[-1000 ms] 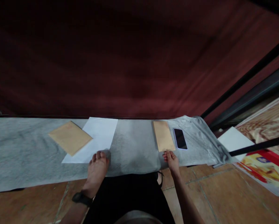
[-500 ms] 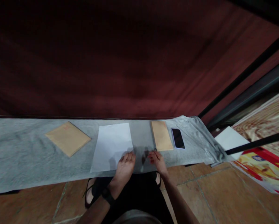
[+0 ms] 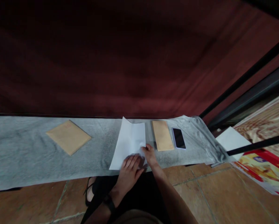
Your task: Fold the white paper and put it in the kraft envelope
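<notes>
A white sheet of paper (image 3: 130, 137) lies on the grey cloth in front of me, bent along its length, with its far left corner lifted. My left hand (image 3: 129, 169) rests palm down on the paper's near part, fingers stretched out and thumb apart. At the paper's right edge, my right hand (image 3: 150, 154) pinches it between thumb and fingers. Just right of the paper are brown envelopes (image 3: 163, 136), apparently in a stack. Further left, another brown envelope (image 3: 68, 137) lies at an angle.
A phone (image 3: 179, 138) lies face up right of the envelope stack. The grey cloth (image 3: 27, 152) covers the long narrow surface, with a dark red curtain (image 3: 120, 77) behind it. Black bars (image 3: 258, 144), a white sheet and a colourful printed box (image 3: 265, 169) are at the right.
The paper has shifted right and is now bent instead of flat. My right hand has come left onto its right edge. My left hand's fingers have spread flat on it.
</notes>
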Available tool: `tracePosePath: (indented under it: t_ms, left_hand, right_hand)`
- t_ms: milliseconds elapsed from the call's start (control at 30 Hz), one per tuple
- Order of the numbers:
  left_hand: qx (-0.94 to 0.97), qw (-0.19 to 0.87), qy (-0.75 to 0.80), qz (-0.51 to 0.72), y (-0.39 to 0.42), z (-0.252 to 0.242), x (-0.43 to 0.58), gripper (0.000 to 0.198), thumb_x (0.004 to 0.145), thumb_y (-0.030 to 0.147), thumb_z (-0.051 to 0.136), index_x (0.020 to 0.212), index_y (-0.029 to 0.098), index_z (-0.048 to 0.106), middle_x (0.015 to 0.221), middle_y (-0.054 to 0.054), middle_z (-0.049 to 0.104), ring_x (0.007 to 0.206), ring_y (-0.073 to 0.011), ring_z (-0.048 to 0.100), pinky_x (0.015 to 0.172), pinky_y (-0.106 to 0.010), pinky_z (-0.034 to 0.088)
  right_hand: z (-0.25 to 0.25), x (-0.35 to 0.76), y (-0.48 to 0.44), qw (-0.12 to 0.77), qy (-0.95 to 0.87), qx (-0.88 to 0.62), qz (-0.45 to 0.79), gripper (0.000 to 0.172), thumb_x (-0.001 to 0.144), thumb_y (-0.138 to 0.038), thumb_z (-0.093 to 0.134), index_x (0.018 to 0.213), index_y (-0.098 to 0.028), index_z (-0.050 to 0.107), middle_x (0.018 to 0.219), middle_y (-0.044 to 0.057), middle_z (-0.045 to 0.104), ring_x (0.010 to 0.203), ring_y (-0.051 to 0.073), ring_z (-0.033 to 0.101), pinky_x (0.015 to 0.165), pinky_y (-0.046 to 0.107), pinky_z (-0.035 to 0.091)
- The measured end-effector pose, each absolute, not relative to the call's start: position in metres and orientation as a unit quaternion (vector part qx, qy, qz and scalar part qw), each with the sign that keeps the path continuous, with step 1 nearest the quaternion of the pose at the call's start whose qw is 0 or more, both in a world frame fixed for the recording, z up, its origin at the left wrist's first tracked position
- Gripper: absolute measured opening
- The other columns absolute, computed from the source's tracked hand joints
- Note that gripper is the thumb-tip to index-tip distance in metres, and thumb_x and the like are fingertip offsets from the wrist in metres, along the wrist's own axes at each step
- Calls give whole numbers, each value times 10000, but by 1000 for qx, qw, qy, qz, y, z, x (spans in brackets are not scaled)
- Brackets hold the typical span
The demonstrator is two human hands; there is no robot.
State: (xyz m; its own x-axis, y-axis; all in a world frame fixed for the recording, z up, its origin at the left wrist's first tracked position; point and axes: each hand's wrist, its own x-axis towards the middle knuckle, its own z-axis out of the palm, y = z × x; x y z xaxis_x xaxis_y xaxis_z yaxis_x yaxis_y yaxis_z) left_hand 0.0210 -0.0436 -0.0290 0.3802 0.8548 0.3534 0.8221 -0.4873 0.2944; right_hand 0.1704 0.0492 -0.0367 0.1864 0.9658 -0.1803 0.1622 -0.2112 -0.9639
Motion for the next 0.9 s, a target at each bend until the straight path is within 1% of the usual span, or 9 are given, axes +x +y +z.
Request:
tracePosePath:
  t_ms: [167,300,467,533,600,667,700,767,900]
  left_hand:
    - [774,42,584,240,-32,-33,-5,418,1002,379,448,1333,190,618,1501,-124,536,1327,-288,552,1086,-429,471]
    - [765,28,602,226,-17,-35,-11,489,1009,391,419,1436,185,540,1571,-121,446,1437,-319,427,1163,-495,371]
    - [769,19,610,190,-3,-45,-16,566,997,452,419,1488,179,486,1585,-145,409,1492,-354,325,1206,-583,241]
    - [769,16,614,177,0,-47,-18,570,998,451,411,1493,178,480,1588,-148,400,1495,-351,319,1211,-584,223]
    - [776,15,609,165,4,-46,-19,567,1001,444,402,1498,181,474,1590,-142,397,1496,-345,318,1214,-583,213]
    - [792,18,591,155,9,-46,-21,555,1003,431,399,1502,196,468,1593,-123,397,1500,-333,314,1221,-576,203]
    - [799,21,581,152,12,-46,-22,545,1005,416,397,1503,206,466,1595,-111,398,1502,-326,311,1225,-574,197]
    - [802,24,577,153,17,-47,-25,527,1007,368,384,1500,203,469,1596,-109,401,1505,-317,307,1225,-565,207]
    - [741,13,643,190,21,-56,-30,547,999,322,370,1471,67,477,1591,-227,366,1499,-351,309,1183,-549,314]
  right_hand:
    - [-37,181,58,433,-454,-651,428,52,700,-217,616,652,-221,637,590,-45,579,614,152,514,608,249,418]
    - [-38,182,66,439,-455,-660,406,44,708,-227,617,721,-249,653,678,-34,634,705,173,579,688,255,458]
    - [-37,182,64,446,-443,-679,380,287,761,-198,624,1033,-269,684,792,-2,683,811,213,645,786,285,493]
    - [-33,182,60,423,-491,-688,326,375,824,-183,580,1188,-245,652,976,60,716,956,243,660,900,340,496]
    - [-30,178,54,385,-574,-685,228,446,884,-174,531,1325,-194,590,1270,140,654,1198,287,590,1053,438,432]
    - [-28,167,47,346,-655,-656,144,482,937,-188,494,1415,-145,525,1483,177,509,1388,321,439,1143,508,345]
    - [-29,160,44,328,-690,-634,123,487,965,-203,472,1446,-136,498,1539,175,454,1439,319,377,1163,514,323]
    - [-35,144,37,286,-754,-581,112,482,1009,-245,446,1480,-145,468,1571,151,429,1466,286,351,1180,481,323]
    - [-50,121,29,192,-813,-545,72,492,1037,-348,465,1506,-199,450,1594,114,409,1464,271,372,1207,500,274]
